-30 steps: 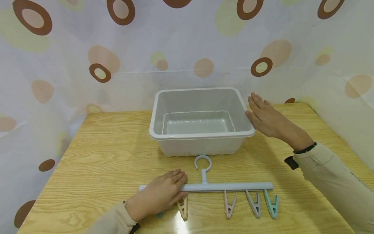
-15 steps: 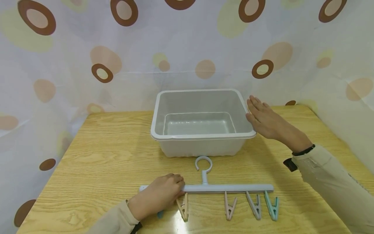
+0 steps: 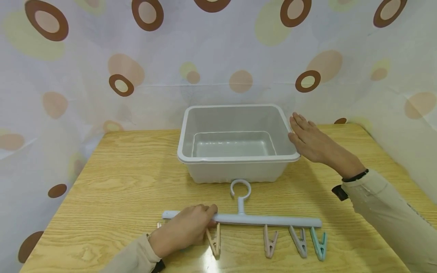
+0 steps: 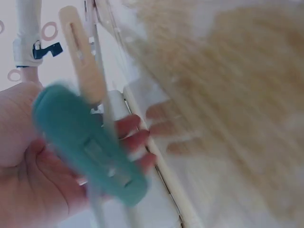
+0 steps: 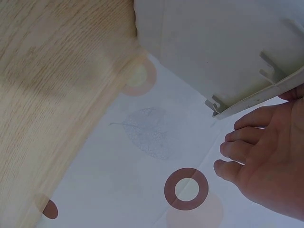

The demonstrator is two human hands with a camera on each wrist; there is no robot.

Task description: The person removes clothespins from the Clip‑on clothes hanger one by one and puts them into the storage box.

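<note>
A pale grey-blue hanger (image 3: 266, 220) with a round hook lies at the table's front. My left hand (image 3: 186, 227) grips its bar left of the hook, covering part of it. Fingers curl past the bar in the left wrist view, where a blurred teal clip (image 4: 90, 142) and a cream clip (image 4: 81, 57) hang close to the palm. Along the bar in the head view are a yellow clip (image 3: 216, 242), a pink one, a grey one and another teal clip (image 3: 319, 246). My right hand (image 3: 312, 144), fingers extended, rests at the right rim of a white plastic tub (image 3: 239, 159).
The tub stands at the back of the wooden table (image 3: 129, 167), just behind the hook. A patterned curtain (image 3: 211, 49) encloses the back and sides. The table's back edge shows near the tub in the right wrist view.
My left hand's fingers have gone from lying flat over the bar to curling round it. The hanger has tilted, its left end shifted up in view. My right hand stays at the rim.
</note>
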